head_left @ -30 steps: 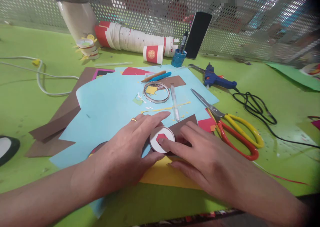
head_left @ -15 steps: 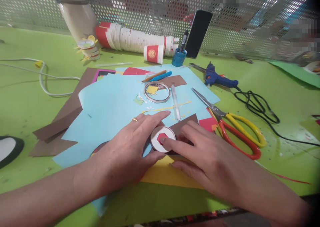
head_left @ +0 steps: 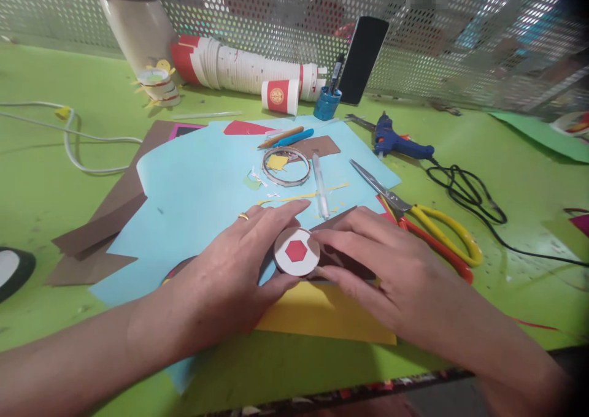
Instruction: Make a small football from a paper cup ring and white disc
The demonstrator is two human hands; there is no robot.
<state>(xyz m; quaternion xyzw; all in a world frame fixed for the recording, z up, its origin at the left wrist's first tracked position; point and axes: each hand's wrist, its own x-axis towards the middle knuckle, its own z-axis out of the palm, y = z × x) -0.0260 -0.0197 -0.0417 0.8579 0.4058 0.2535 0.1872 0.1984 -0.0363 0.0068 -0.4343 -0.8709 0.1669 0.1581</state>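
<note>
Pinching white disc (head_left: 311,253) (red hexagon (head_left: 296,251) ctr'd) by rim, btwn L fingers (head_left: 275,222) & R fingers (head_left: 341,241).

It's just one head cam, up above the near side of the white disc (head_left: 297,252), angled forward and down at it from pretty close. Past the disc it catches the green table (head_left: 519,190) right back to the mesh screen (head_left: 276,30).

"How's the light?"
"Bright and fairly even, with a pale sheen on the green table (head_left: 538,208) toward the right."
"Shadows?"
"Soft ones, below the left hand (head_left: 234,251) and right hand (head_left: 391,257)."
"Sharpness?"
"Slightly hazy. The right edge smears and darkens; a pixelated patch covers part of the mesh screen (head_left: 285,12)."
</note>
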